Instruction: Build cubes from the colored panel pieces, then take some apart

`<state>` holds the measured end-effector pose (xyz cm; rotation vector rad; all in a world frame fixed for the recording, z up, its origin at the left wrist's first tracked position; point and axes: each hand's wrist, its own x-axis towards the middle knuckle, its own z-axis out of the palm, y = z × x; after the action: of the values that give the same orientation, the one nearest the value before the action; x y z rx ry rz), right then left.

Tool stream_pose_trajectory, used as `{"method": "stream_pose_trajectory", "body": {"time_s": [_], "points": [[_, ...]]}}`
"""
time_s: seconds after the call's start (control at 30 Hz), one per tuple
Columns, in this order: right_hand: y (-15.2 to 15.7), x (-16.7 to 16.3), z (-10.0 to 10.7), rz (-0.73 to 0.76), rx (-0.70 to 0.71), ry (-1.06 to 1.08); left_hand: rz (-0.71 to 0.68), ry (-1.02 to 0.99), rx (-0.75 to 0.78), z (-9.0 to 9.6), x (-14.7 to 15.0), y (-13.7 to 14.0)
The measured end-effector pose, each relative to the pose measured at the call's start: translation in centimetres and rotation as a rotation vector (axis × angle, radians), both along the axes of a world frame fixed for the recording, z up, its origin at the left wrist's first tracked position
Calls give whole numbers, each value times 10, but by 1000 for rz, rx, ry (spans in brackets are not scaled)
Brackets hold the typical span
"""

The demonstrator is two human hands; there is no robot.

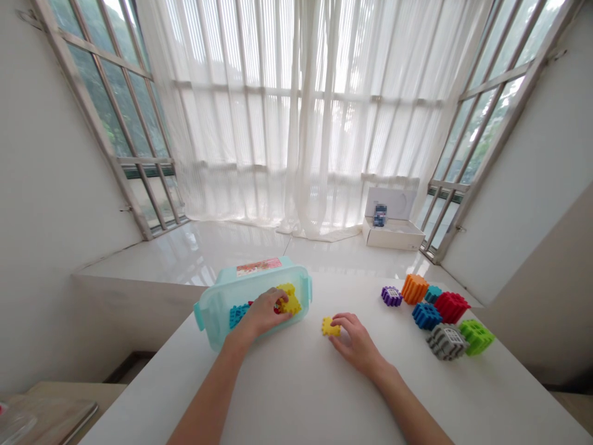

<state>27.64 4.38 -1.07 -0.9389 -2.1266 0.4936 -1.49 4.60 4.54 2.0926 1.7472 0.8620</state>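
Observation:
My left hand (pixel 266 312) reaches over the near side of a pale teal plastic bin (pixel 213 327) and grips a yellow toy block piece (pixel 290 299) with notched edges. Beneath that hand, blue notched pieces (pixel 238 315) and a bit of red show inside the bin. On the white table, my right hand (pixel 353 339) has its thumb and fingers closed around another, smaller-looking yellow block piece (pixel 328 326), which rests on or just above the surface. The fingers partly cover both yellow pieces.
At the right are stacked notched pieces: purple (pixel 391 296), orange (pixel 414 288), teal, blue (pixel 427 315), red (pixel 451 306), grey (pixel 447 342) and green (pixel 477 337). An open white box (pixel 393 235) stands on the sill before the curtain (pixel 296 123).

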Motion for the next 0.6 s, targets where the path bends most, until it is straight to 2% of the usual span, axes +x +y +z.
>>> {"method": "stream_pose_trajectory", "body": {"time_s": [0.13,0.37,0.53,0.6], "points": [[1,3,-3,-63,3,-80,21,99,-5,5,5,-4],[2,4,-2,-52,-38,-138,59,135,-17,4,5,-4],[2,4,0,-67,-55,-121,65,73,26,8,6,-4],[2,3,0,-54,-59,-96,1,13,63,9,11,-4]]}}
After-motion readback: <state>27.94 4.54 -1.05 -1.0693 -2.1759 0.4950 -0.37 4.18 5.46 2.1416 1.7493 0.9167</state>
